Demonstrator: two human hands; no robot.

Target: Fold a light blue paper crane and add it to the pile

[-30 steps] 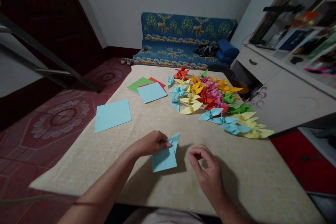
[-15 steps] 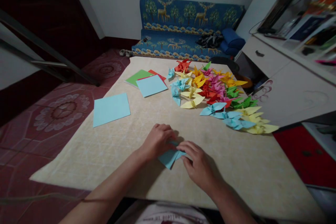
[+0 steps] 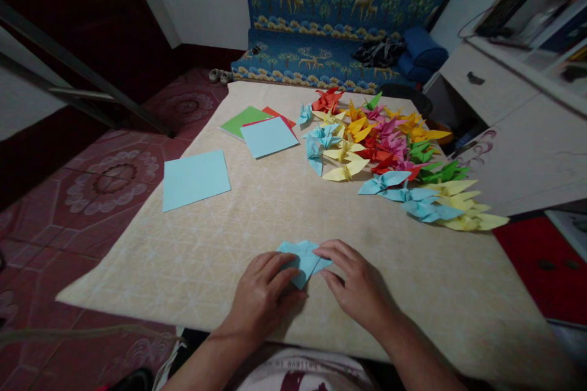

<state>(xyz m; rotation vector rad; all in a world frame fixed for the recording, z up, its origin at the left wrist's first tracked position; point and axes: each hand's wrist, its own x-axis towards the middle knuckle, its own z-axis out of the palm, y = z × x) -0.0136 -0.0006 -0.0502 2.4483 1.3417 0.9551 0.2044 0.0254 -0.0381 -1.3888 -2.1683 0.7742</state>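
Observation:
A partly folded sheet of light blue origami paper (image 3: 306,259) lies on the table close to me, its lower point turned my way. On its left side my left hand (image 3: 263,287) grips the edge, fingers over the paper and thumb beneath them. My right hand (image 3: 351,275) pinches the paper's upper right part between fingers and thumb. Parts of the paper are hidden under the fingertips. Beyond my hands, to the right, sits a crowd of folded paper cranes (image 3: 343,170) in blue, yellow, red, orange, pink and green.
A blue square sheet (image 3: 196,179) lies at the left of the cloth-covered table (image 3: 192,269). Farther back, another blue sheet (image 3: 269,137) rests over green (image 3: 245,120) and red paper. A patterned sofa (image 3: 316,61) stands behind the table, a white cabinet (image 3: 527,128) to the right.
My left hand has moved from the paper's upper left down to its lower left side, showing more of the top edge. The right hand still pinches the right side. The view has shifted slightly.

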